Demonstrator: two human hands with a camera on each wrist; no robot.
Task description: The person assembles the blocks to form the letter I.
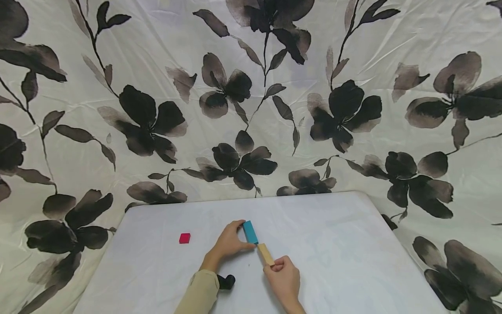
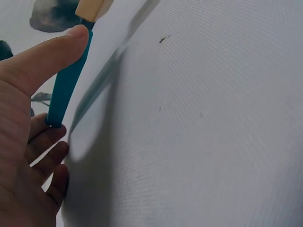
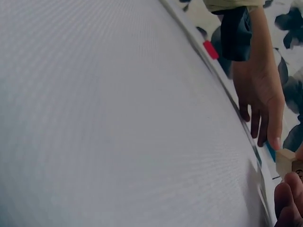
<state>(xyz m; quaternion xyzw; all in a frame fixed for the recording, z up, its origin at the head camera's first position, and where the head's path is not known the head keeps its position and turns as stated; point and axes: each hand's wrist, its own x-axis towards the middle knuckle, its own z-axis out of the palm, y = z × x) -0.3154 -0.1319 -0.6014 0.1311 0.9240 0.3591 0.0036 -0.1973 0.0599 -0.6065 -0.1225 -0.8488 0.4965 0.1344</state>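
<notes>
In the head view, my left hand (image 1: 229, 240) holds a blue block (image 1: 250, 232) by its two ends, thumb at the near end and fingertips at the far one. The left wrist view shows the same blue block (image 2: 68, 87) spanning thumb and fingers. My right hand (image 1: 284, 278) pinches the near end of a plain wooden block (image 1: 266, 254). Its far end meets the blue block's near end, close to my left thumb; whether they touch cannot be told. Dark marking, partly hidden, shows on the wooden block (image 3: 285, 163) in the right wrist view.
A small red block (image 1: 184, 238) lies on the white table (image 1: 337, 253), left of my left hand. A black device (image 1: 226, 282) sits at the left wrist. Behind the table's far edge hangs a floral cloth (image 1: 290, 117).
</notes>
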